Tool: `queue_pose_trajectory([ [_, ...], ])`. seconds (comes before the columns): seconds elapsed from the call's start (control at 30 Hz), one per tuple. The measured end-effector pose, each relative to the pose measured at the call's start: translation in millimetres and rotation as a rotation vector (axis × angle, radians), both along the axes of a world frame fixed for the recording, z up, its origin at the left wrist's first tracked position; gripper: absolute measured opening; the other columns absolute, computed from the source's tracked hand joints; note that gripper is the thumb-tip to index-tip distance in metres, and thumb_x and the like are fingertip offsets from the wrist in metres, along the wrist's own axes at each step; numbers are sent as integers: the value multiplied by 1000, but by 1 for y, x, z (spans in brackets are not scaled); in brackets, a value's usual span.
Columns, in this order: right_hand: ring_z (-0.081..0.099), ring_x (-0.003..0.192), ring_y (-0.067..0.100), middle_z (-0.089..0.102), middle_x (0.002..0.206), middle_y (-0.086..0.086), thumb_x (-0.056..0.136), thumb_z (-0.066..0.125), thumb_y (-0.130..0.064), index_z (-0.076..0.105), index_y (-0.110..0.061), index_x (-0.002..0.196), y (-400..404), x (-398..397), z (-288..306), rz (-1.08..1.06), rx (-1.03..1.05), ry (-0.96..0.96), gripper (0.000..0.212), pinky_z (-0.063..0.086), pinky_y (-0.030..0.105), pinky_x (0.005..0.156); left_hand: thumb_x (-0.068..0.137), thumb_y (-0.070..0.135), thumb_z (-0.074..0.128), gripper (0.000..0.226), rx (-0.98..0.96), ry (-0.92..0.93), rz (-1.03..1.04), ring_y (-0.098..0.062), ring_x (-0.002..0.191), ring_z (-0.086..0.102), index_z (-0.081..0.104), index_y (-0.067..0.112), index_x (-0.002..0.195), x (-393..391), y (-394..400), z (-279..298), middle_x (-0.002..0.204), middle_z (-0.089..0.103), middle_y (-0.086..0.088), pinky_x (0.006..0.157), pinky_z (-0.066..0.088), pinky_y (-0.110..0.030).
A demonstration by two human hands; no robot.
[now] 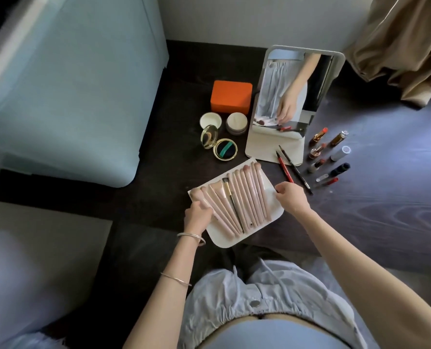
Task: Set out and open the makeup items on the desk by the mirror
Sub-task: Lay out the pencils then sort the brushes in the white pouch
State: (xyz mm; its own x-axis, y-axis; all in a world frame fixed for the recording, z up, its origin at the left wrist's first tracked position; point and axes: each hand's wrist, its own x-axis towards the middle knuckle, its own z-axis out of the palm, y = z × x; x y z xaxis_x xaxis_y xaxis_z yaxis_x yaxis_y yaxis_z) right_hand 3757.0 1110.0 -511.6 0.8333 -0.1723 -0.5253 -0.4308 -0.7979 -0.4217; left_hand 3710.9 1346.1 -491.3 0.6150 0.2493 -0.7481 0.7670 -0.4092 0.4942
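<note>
The pink brushes (237,200) lie fanned on their white pouch (272,210) on the desk (360,210) before the mirror (295,102), my left hand (196,215) curled on the outermost handles, my right hand (291,199) pinching the pouch's edge to steady it.

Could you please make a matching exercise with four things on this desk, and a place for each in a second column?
Things:
1. orange box
2. gold compact
3. two pencils
4. brush set

Places:
A. between both hands
B. open, below the two round jars
C. left of the mirror's top
D. across the mirror's base, reaching toward the right hand

Pairs: 1-C, 2-B, 3-D, 4-A
</note>
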Motion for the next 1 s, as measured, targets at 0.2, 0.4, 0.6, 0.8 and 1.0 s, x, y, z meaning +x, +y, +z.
queue_pose_trajectory([
  [0.2,56,106,28,56,121,9,90,46,-7,61,-12,115,6,3,-4,132,-114,24,30,46,35,82,90,20,45,43,-16,34,41,-24,96,51,46,7,131,7,3,-1,125,50,-14,77,41,-32],
  [0.4,55,104,31,53,117,10,89,45,-4,64,-12,107,7,-2,-9,106,-160,26,27,46,37,84,91,16,46,30,-49,-39,126,-11,68,46,56,-2,113,7,11,-10,80,52,-1,58,36,-27],
  [0.6,56,102,30,53,117,8,92,46,-8,65,-13,106,5,-8,-10,83,-175,43,24,44,36,81,91,14,47,28,-56,-71,109,-11,73,50,53,4,116,14,13,-10,86,55,-2,69,42,-30],
  [0.8,56,97,30,53,114,8,92,46,-12,66,-11,103,5,-19,-10,45,-158,54,24,43,33,78,91,16,44,34,16,-76,-5,-19,83,53,52,5,123,30,12,-8,98,57,-7,68,41,-29],
  [1.0,59,94,29,56,111,7,89,50,-11,68,-13,95,4,-29,-11,-10,-130,62,19,41,30,72,97,29,40,37,41,-78,-37,-22,90,55,54,5,121,50,10,-7,93,57,-5,80,44,-34],
])
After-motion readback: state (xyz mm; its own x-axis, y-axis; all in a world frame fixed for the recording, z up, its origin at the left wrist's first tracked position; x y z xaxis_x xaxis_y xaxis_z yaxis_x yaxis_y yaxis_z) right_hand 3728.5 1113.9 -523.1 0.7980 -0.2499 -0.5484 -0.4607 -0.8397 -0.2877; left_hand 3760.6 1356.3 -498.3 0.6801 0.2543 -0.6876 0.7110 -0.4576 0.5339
